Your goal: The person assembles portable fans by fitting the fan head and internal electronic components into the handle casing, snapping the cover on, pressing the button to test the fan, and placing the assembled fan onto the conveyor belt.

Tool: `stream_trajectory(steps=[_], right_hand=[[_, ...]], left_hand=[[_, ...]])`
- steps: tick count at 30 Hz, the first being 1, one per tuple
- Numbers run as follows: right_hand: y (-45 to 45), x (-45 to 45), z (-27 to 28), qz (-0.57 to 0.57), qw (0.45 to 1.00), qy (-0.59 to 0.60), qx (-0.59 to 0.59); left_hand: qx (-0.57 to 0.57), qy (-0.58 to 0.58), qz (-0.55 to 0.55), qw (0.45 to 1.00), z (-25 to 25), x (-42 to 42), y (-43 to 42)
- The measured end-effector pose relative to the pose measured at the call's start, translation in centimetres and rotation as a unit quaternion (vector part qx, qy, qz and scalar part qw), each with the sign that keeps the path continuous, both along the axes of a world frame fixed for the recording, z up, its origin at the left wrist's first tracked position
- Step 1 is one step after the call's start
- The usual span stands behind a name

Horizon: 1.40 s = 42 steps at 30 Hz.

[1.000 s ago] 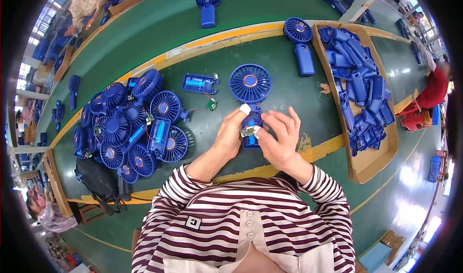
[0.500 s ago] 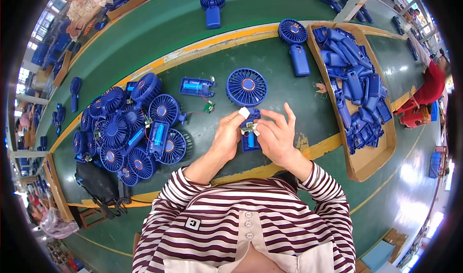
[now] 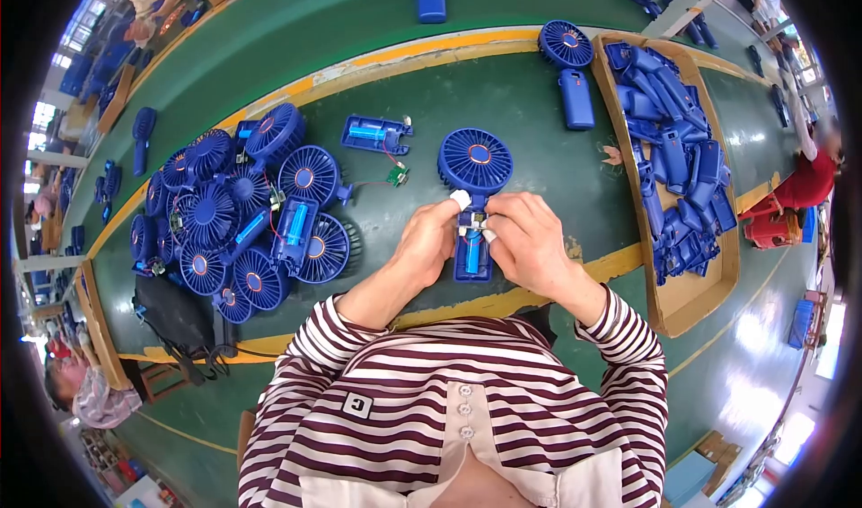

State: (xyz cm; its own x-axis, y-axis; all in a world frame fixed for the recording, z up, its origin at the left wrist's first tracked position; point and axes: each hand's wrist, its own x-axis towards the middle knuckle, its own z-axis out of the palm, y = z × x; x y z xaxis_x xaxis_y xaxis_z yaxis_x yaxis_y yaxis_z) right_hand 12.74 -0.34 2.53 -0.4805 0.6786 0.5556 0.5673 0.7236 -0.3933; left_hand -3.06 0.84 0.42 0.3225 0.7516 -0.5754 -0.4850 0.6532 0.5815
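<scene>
Between my hands a blue handheld fan lies face up, its round grille (image 3: 477, 160) away from me and its handle toward me. The handle shell stands uncovered and shows a bright blue battery cell (image 3: 472, 255). At the handle's top, by the neck, sits a small circuit board (image 3: 471, 223), partly covered by my fingers. My left hand (image 3: 426, 243) grips the handle's left side, a white cover on its thumb tip. From the right, my right hand (image 3: 532, 246) pinches at the board with thumb and bent fingers. The exact contact is hidden.
A heap of fans (image 3: 215, 216) lies left, beside a black bag (image 3: 180, 315). An open handle shell (image 3: 375, 134) with a wired green board (image 3: 397, 175) lies behind. At right are a complete fan (image 3: 576, 100) and a cardboard box (image 3: 687, 315) of blue shells.
My right hand's raised, spread fingers have folded down onto the board. The board, held tilted over the handle before, now sits nearer the neck. The whole view has shifted slightly.
</scene>
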Motion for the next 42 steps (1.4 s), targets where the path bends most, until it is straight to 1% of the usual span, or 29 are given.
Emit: stream_trajectory(steps=[2, 4, 6, 10, 15, 19, 22, 26, 28, 34, 36, 39, 42], right_hand=[[0.0, 0.1, -0.3, -0.012, 0.999, 0.022, -0.023], [0.4, 0.0, -0.3, -0.011, 0.999, 0.042, -0.030], [0.6, 0.0, -0.2, 0.003, 0.998, 0.045, -0.051], [1.1, 0.3, 0.1, 0.030, 0.996, 0.034, -0.083], [1.4, 0.4, 0.5, 0.047, 0.994, 0.001, -0.102], [1.4, 0.3, 0.7, 0.051, 0.993, -0.012, -0.102], [1.3, 0.4, 0.7, 0.056, 0.993, -0.021, -0.106], [1.2, 0.2, 0.7, 0.050, 0.993, -0.043, -0.100], [1.1, 0.2, 0.7, 0.051, 0.993, -0.048, -0.098], [0.9, -0.2, 1.0, 0.056, 0.992, -0.084, -0.072], [0.8, -0.4, 1.0, 0.055, 0.990, -0.125, -0.045], [0.7, -0.6, 0.9, 0.063, 0.986, -0.150, -0.035], [0.7, -0.6, 0.7, 0.079, 0.979, -0.181, -0.045]], left_hand=[[-0.009, 0.014, 0.021, 1.000, -0.3, -0.1, -0.1], [0.000, 0.016, -0.010, 1.000, -0.9, -0.5, -0.2], [-0.007, 0.014, -0.009, 1.000, -0.5, -0.5, -0.2], [-0.001, 0.015, -0.024, 1.000, -1.0, -0.8, -0.1], [-0.012, 0.014, -0.053, 0.998, 0.1, -1.1, 0.2], [-0.016, 0.016, -0.049, 0.999, 0.8, -1.1, 0.1], [-0.002, 0.018, -0.032, 0.999, 0.0, -0.9, 0.0], [-0.012, 0.019, -0.030, 0.999, 0.5, -0.8, 0.0], [-0.028, 0.019, -0.043, 0.998, 0.0, -0.8, 0.0], [-0.022, 0.014, -0.055, 0.998, -0.1, -1.1, -0.2], [-0.019, 0.011, -0.059, 0.998, -0.1, -1.1, -0.3], [-0.026, 0.002, -0.065, 0.998, 0.0, -1.5, -0.3], [0.022, 0.034, -0.115, 0.993, 0.2, -1.9, -0.4]])
